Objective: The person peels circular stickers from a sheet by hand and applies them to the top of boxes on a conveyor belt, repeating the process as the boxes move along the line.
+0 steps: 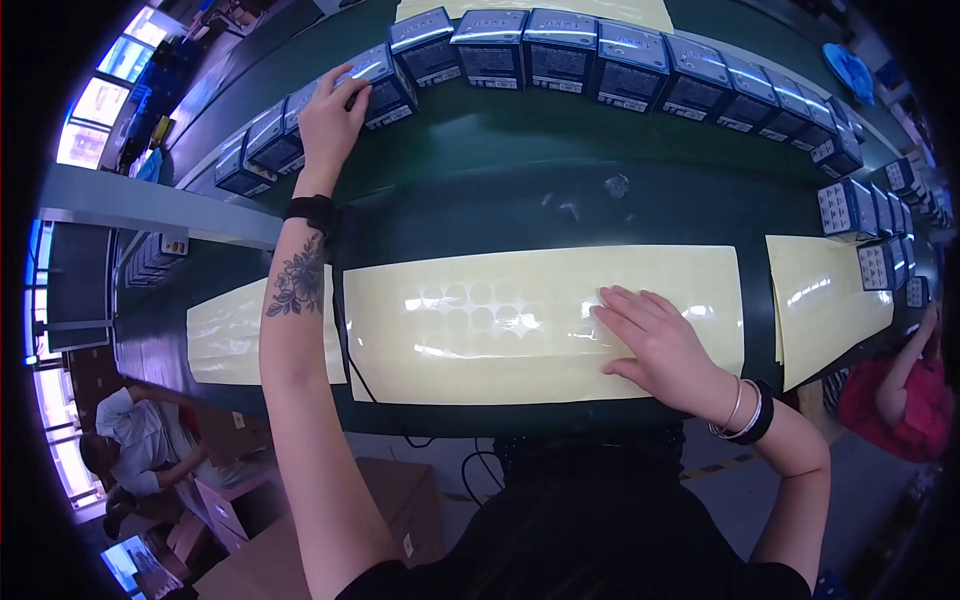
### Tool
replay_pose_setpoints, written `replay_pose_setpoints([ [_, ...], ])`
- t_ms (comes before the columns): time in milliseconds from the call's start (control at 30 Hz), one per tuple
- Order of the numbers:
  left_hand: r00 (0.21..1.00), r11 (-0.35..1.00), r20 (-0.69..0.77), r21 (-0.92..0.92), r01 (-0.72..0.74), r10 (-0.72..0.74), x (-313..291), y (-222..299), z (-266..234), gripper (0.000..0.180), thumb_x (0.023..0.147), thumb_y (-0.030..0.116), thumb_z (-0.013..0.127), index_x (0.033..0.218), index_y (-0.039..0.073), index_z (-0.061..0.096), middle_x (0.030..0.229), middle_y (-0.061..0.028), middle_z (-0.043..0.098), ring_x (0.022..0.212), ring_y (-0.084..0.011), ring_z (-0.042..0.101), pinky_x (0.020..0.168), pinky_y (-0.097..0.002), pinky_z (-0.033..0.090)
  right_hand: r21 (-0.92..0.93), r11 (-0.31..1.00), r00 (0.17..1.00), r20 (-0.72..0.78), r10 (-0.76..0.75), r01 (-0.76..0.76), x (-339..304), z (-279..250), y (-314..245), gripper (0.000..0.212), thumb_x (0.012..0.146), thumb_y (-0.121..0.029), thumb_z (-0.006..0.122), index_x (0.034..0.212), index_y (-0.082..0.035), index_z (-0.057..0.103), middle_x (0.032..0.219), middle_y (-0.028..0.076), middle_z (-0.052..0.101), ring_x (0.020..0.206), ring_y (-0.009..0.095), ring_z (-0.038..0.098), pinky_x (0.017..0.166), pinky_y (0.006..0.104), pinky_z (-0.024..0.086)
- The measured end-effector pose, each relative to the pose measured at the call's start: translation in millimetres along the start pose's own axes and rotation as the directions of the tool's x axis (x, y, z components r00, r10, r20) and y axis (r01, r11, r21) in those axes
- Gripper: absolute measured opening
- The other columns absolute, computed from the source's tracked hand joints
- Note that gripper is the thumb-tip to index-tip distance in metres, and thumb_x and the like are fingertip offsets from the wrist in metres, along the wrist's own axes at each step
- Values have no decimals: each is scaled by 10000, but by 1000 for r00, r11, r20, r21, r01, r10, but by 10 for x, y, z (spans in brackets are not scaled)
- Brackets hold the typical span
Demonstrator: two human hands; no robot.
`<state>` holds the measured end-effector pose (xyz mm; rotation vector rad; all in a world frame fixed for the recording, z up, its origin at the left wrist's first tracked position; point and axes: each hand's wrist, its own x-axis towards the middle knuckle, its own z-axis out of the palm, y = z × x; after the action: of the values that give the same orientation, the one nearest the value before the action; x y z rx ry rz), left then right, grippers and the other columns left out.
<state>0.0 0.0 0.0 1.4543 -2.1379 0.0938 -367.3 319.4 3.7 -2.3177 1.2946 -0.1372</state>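
- Left hand (330, 110) stretched to the far edge of the dark green flat table (450, 215), against a glossy dark-blue cuboid box (394, 100) in the curved row of matching blue boxes (560, 60).
- Bent left fingers and thumb at the upper part of that box; cannot tell gripping from pressing or smoothing.
- Right hand (655, 345) palm down, fingers relaxed and spread, on the right half of the long pale-yellow glossy sheet (540, 375); no visible object in grasp, though cannot make out anything under the fingertips.
- Left of the right hand, on the same sheet: two short rows of pale round shapes (482, 293), possibly stickers or spots already peeled.
- Step in hand, by judgement: attending to a single box with the left hand while keeping the right ready at the sheet.
- Next move, by judgement: calls for light left-hand contact, without knocking the box out of line; for any peeling, calls for a fingertip at a circle's edge rather than a flat palm.
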Motion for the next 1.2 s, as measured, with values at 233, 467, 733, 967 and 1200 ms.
replay_pose_setpoints([
  [233,968,903,56,350,-249,245,-17,-97,-115,483,831,160,707,1298,116,591,1372,-63,546,1212,-313,525,1005,-456,404,-79,997,996,-88,18,-25,-112,23,7,707,697,-288,811,1298,-7,566,1415,156,507,1365,313,428,1121,465,349],
  [467,768,816,314,-372,-442,559,-1645,2237,-117,271,830,210,706,1050,52,691,1248,-118,632,1240,-251,538,1084,-454,350,-66,997,990,-136,29,-39,-172,156,43,630,701,-292,802,1230,0,622,1385,147,539,1348,313,447,1106,442,368],
  [733,836,824,321,-513,-241,445,-2408,2612,-118,316,818,142,732,1079,-19,658,1237,-177,625,1214,-335,568,1047,-424,450,-46,999,989,-146,4,-11,-178,184,36,594,718,-279,796,1222,-13,629,1383,141,541,1339,313,457,1107,445,365],
  [967,832,906,464,-409,-104,305,-2590,2328,-527,387,835,122,723,1201,33,635,1380,-178,533,1344,-372,445,1132,-492,332,-54,997,984,-171,43,-53,-365,49,-169,575,779,-223,768,1285,-30,574,1432,155,489,1361,320,434,1136,490,312],
  [1200,885,933,422,-358,-38,198,-2902,2127,-645,363,877,145,681,1227,59,635,1417,-139,519,1382,-330,415,1153,-523,273,173,985,957,-287,33,18,-242,487,-613,556,816,-225,748,1306,-42,559,1456,152,469,1385,309,411,1153,500,278],
])
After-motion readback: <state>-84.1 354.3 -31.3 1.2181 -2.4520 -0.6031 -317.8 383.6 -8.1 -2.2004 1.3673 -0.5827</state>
